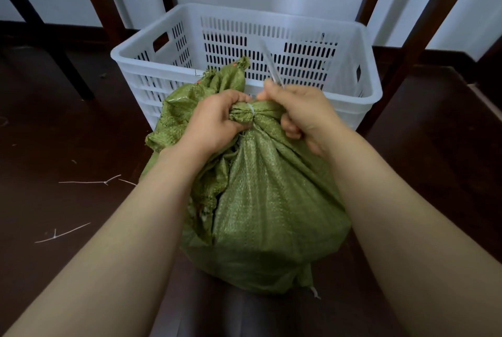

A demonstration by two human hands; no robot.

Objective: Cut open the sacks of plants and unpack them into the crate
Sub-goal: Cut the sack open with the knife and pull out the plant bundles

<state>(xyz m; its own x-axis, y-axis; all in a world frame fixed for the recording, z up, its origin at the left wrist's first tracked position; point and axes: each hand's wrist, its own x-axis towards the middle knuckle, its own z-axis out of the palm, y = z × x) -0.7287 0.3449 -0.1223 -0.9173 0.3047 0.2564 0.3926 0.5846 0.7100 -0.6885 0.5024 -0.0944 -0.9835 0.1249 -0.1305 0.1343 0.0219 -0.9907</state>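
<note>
A green woven sack (260,209) stands on the floor just in front of me, its neck bunched and bound by a white tie (252,112). My left hand (214,119) grips the gathered neck left of the tie. My right hand (301,116) is curled round a thin pale tool (270,64), blurred, whose end sticks up and away over the crate; its working end at the tie is hidden by my fingers. A white slotted plastic crate (369,83) stands right behind the sack, and its inside looks bare.
Dark wooden legs (423,37) of furniture rise on both sides of the crate against a white wall. A few thin pale twigs (92,181) lie on the dark floor at the left. My dark trouser legs (217,315) show at the bottom.
</note>
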